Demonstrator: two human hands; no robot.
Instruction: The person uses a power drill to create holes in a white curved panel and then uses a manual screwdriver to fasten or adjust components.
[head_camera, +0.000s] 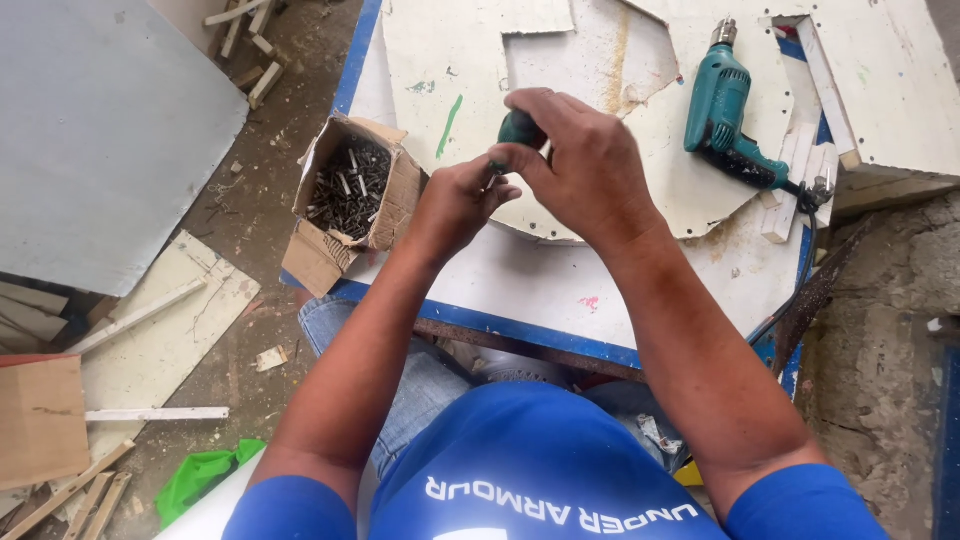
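Two hands, left hand (455, 205), right hand (580, 165), one screwdriver (519, 128), one drill (722, 110), one screw box (350, 190)

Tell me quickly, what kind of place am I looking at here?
Most likely a rough carpentry or board-cutting workshop. A teal power drill lies on cut white boards, an open cardboard box of screws sits at the table edge, and wood offcuts litter the dusty floor.

Between the hands (530, 175) a dark green tool (519, 128), right of them a teal drill (722, 110), left a brown box (345, 200) of grey screws (347, 186), under them a white, blue-edged desk (520, 290).
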